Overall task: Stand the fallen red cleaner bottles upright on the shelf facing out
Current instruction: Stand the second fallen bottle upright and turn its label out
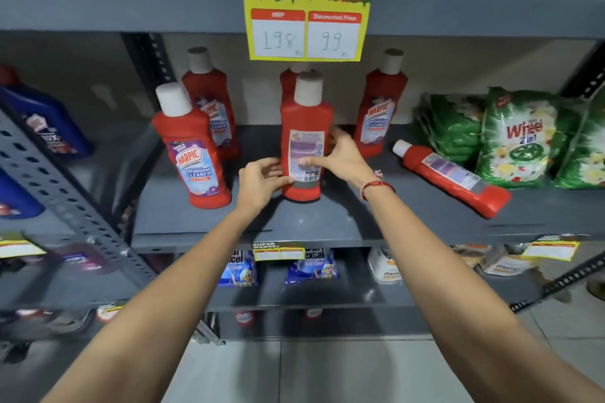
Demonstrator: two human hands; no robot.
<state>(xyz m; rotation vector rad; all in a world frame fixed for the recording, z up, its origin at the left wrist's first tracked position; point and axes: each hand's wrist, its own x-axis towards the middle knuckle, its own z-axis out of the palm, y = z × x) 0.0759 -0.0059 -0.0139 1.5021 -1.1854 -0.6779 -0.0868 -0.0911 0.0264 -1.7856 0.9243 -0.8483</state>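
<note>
Both hands hold 1 red bottle upright at the middle of the shelf.
The left hand and right hand clasp the centre bottle, its back label facing out. At right of the frame a fallen bottle lies on the shelf beside green bags.

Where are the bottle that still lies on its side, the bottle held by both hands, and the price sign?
Fallen bottle [450, 177]: head view, on its back label.
Held bottle [306, 114]: head view, on its red shoulder.
Price sign [307, 10]: head view, on its middle.
</note>
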